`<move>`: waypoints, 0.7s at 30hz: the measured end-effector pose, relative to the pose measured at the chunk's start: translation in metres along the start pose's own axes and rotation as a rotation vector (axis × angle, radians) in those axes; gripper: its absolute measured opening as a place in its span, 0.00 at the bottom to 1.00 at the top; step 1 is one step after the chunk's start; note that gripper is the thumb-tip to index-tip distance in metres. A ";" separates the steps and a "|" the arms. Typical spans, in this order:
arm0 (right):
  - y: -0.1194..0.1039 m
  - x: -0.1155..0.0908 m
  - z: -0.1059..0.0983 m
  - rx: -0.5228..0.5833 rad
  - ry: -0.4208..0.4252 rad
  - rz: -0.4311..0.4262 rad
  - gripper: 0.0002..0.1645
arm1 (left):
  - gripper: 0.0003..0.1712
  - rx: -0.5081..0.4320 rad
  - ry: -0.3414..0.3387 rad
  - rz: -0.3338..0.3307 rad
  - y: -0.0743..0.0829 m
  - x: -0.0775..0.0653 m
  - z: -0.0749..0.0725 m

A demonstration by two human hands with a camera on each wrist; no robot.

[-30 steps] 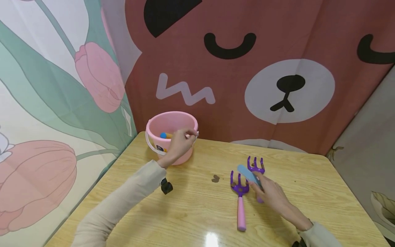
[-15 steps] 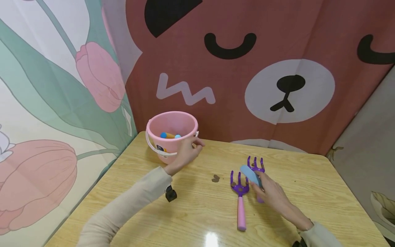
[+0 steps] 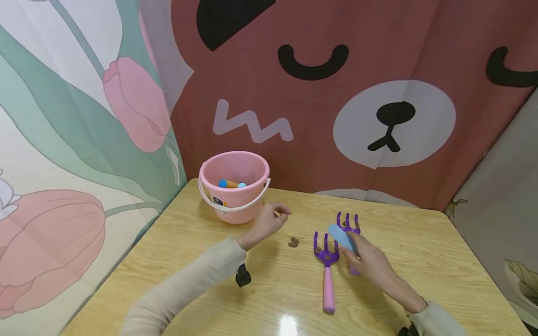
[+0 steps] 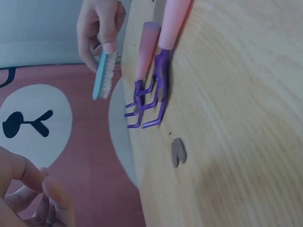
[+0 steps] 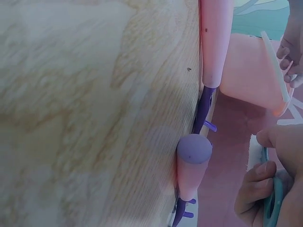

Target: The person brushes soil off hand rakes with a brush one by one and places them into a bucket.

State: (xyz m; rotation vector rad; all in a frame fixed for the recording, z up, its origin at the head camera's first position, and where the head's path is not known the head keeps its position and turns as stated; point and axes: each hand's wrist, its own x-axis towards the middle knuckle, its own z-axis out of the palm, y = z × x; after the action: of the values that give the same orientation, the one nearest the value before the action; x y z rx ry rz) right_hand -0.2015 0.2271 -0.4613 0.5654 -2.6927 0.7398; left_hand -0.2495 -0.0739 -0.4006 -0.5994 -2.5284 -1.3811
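My right hand (image 3: 371, 263) grips a light blue brush (image 3: 339, 235). Its white bristles (image 4: 108, 75) show in the left wrist view. The brush is held over two toy hand forks with purple tines and pink handles. The nearer fork (image 3: 329, 289) lies on the table; the farther fork (image 3: 349, 228) is partly hidden behind the right hand. Brown bits cling to their tines. My left hand (image 3: 269, 220) hovers in front of the pink bucket (image 3: 245, 199), its fingers loosely curled around nothing.
Inside the bucket lie an orange piece with a blue end (image 3: 229, 184) and a pale blue tip (image 3: 242, 185). Its white handle (image 3: 227, 208) hangs at the front. A brown clump (image 3: 293, 242) lies on the wooden table (image 3: 269, 298). Printed curtains stand behind and beside it.
My left hand has moved from over the bucket's rim to the right and toward me, uncovering the bucket's front. My right hand and the brush have barely moved.
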 end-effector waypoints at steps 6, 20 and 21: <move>0.001 -0.001 0.000 -0.006 -0.010 0.008 0.32 | 0.08 0.009 -0.041 -0.002 -0.005 -0.005 0.010; 0.002 0.001 -0.001 -0.023 -0.018 0.034 0.32 | 0.06 -0.098 -0.219 -0.216 -0.008 -0.021 0.036; 0.002 0.001 0.000 -0.025 -0.017 0.032 0.32 | 0.07 -0.098 -0.229 -0.219 -0.008 -0.022 0.038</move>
State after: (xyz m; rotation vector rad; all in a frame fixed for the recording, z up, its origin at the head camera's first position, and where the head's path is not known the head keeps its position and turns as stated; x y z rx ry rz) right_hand -0.2028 0.2285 -0.4614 0.5258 -2.7282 0.7124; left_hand -0.2325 -0.0514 -0.4352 -0.5378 -2.7906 -1.6013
